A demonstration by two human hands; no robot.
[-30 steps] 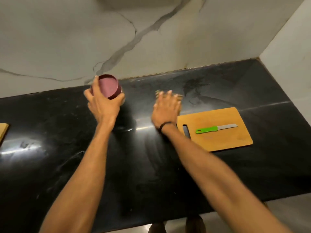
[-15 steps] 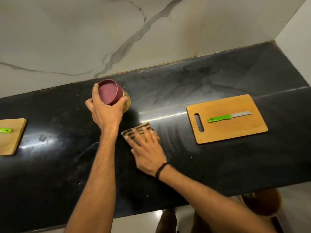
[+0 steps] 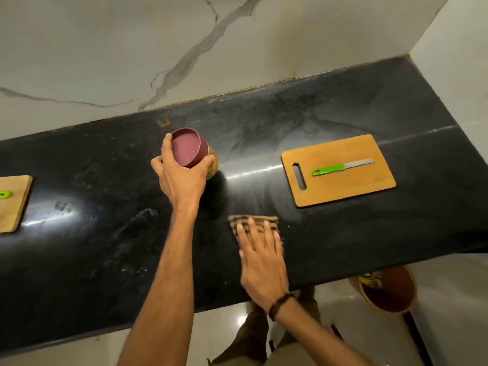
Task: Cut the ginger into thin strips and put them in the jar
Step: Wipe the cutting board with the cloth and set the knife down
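Black braided wristband on right wrist; dark olive trousers.

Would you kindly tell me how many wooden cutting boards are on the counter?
2. One cutting board lies on the counter's right, a green-handled knife on it; the second board sits at the left frame edge, partly cut off. Others may lie outside view.

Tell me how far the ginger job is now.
Cutting looks done: the board holds only the knife, and the lidded jar shows something yellowish. In hand: left hand grips the jar, right hand presses a cloth on the counter. Left: apparently only cleanup.
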